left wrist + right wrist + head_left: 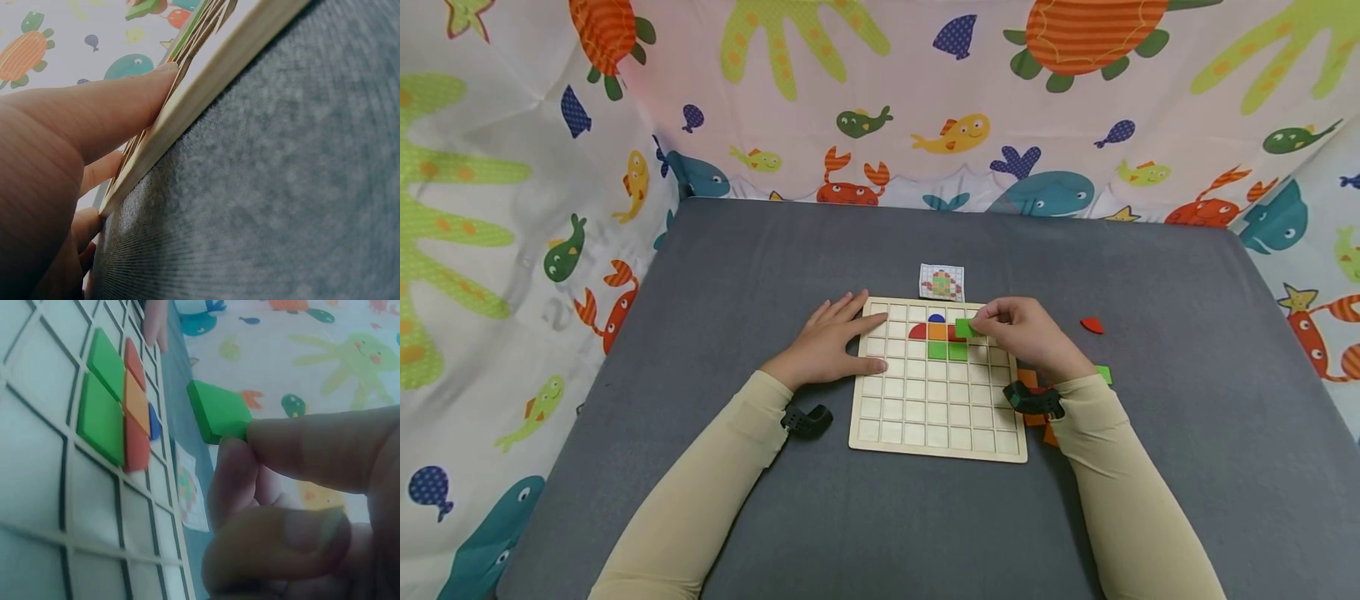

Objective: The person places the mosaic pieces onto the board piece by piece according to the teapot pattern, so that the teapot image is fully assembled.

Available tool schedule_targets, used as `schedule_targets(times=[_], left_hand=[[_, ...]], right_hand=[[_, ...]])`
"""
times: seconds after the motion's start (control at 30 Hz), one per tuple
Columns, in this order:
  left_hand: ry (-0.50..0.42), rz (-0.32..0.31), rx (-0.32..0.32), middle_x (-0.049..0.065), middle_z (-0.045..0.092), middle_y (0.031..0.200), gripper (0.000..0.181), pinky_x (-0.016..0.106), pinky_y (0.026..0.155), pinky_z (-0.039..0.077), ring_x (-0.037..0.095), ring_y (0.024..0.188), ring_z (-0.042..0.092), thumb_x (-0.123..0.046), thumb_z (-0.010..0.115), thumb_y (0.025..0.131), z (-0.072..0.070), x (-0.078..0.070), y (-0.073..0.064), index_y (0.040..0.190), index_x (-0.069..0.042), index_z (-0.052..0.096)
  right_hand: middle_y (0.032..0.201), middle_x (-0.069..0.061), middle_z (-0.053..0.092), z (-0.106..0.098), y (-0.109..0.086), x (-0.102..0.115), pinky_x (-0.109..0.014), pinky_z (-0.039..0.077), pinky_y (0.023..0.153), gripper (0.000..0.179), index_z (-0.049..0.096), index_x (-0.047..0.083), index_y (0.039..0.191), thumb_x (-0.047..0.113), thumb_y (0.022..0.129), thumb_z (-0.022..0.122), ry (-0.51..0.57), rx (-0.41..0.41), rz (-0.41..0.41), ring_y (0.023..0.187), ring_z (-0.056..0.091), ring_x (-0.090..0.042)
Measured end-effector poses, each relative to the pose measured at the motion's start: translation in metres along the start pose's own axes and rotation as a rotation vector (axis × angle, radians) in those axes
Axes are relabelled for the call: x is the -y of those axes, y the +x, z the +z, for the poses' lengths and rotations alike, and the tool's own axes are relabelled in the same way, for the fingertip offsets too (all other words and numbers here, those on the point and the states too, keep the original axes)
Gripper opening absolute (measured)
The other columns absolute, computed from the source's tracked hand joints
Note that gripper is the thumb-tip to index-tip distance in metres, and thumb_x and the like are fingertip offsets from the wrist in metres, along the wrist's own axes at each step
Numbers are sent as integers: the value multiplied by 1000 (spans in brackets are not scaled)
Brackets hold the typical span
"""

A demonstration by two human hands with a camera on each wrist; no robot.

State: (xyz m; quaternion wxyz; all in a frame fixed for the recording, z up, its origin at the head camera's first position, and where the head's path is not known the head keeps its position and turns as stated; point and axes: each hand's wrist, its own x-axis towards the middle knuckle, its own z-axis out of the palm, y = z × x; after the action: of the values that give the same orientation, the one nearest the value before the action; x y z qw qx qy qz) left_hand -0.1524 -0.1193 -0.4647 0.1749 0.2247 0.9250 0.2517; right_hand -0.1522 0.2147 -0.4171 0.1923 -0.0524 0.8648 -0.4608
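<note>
A wooden grid board (914,390) lies on the grey cloth. In its upper cells sit a blue half-round piece (936,318), an orange square (937,332) with a red piece on each side, and two green squares (947,351) below. My left hand (827,342) rests at the board's left side with fingers spread; in the left wrist view the thumb (134,103) lies over the rim. Between thumb and fingers, my right hand (1033,333) pinches a green square tile (215,412) by one corner, held over the board's upper right part.
A small pattern card (942,282) lies just behind the board. To the right are a red piece (1092,325), a green piece (1103,374) and several orange pieces (1028,380), partly hidden by the right wrist. A sea-animal cloth (917,83) hangs behind.
</note>
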Motion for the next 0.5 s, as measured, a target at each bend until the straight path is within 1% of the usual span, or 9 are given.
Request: schedule_targets(times=[0.03, 0.13, 0.33, 0.5], left_hand=[[0, 2, -1, -1, 4, 178, 86, 51, 130, -6, 22, 164, -3, -68, 69, 93, 0, 0, 0, 165, -37, 35], [-3, 6, -2, -1, 4, 178, 86, 51, 130, -6, 22, 164, -3, -67, 69, 92, 0, 0, 0, 165, -36, 35], [-10, 6, 1, 0, 5, 178, 86, 51, 130, -6, 22, 164, -2, -66, 69, 93, -2, -1, -1, 165, -35, 35], [-16, 4, 1, 0, 6, 178, 85, 50, 130, -6, 22, 164, -2, -65, 69, 94, -2, -1, -1, 165, -35, 35]], right_hand=[[100, -15, 71, 2, 1, 0, -32, 40, 60, 26, 74, 2, 111, 26, 105, 66, 3, -2, 0, 73, 48, -21], [100, -12, 75, 8, 5, 1, -32, 43, 65, 24, 75, 3, 108, 24, 104, 67, 2, -9, -4, 81, 53, -21], [97, -10, 77, 23, 10, 3, -33, 47, 73, 22, 78, 3, 105, 23, 102, 70, 21, -25, -5, 92, 59, -24], [95, -9, 77, 36, 13, 5, -34, 47, 78, 22, 79, 4, 102, 24, 102, 71, 26, -15, -16, 94, 61, -24]])
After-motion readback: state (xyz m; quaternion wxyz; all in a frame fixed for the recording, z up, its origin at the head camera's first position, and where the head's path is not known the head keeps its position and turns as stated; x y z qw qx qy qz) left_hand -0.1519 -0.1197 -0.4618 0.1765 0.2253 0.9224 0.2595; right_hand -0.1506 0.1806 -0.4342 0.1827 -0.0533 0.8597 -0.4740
